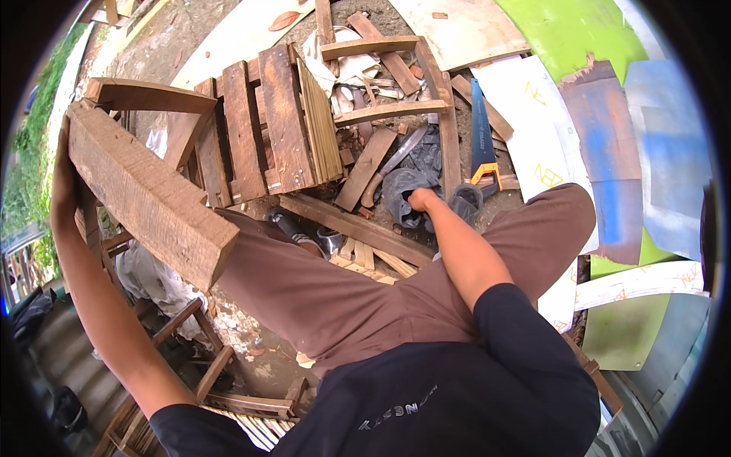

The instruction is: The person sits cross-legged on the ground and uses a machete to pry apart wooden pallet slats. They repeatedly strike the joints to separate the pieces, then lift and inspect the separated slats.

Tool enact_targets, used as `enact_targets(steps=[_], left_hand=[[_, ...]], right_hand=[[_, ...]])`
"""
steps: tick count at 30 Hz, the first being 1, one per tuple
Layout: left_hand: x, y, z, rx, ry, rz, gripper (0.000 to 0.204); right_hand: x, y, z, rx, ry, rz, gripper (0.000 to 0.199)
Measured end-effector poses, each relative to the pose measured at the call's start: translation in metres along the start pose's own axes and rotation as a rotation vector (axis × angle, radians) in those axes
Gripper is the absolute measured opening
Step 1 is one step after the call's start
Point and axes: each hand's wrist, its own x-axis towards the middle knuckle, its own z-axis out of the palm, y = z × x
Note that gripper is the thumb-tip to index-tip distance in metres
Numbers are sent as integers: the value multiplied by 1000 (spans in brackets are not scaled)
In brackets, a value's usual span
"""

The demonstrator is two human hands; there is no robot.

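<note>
On the left, my left hand (65,171) is closed around the outer edge of a wooden chair frame (152,194) of rough brown timber, its fingertips partly hidden behind the wood. The frame's slatted part (263,129) leans above my left thigh. My right hand (421,200) dips into the mouth of a black plastic bag (402,190) lying between my legs. Its fingers are hidden in the bag, so what they touch cannot be seen. Beside the bag lie a large knife (396,158) with a curved blade and a handsaw (481,137) with a blue blade and orange-black handle.
A second wooden frame (449,114) lies ahead over wood scraps. A long wooden bar (358,228) crosses between my legs, near a dark power tool (293,228). White printed sheets (533,122) and painted panels (601,160) cover the right. More wooden frames (217,373) stand at lower left.
</note>
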Motion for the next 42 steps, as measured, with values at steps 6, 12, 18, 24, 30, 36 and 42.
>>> enact_targets(steps=[6, 12, 18, 24, 30, 36, 42], left_hand=[[20, -16, -36, 27, 33, 78, 76], [24, -20, -58, 104, 76, 119, 77], [35, -18, -74, 8, 17, 30, 75], [30, -16, -62, 52, 44, 73, 75], [29, -13, -41, 63, 69, 76, 74], [33, -8, -25, 62, -10, 92, 80], [0, 2, 12, -128, -65, -9, 77]], right_hand=[[6, -32, 4, 38, 80, 316, 41], [7, -70, -37, 20, 106, 419, 42], [6, -77, -59, -14, 47, 427, 40], [9, -74, -68, -66, -70, 331, 37], [4, -51, -32, 2, 21, 334, 37], [-11, -12, -14, -55, 66, 270, 37], [-28, -10, -77, 487, -377, 477, 30]])
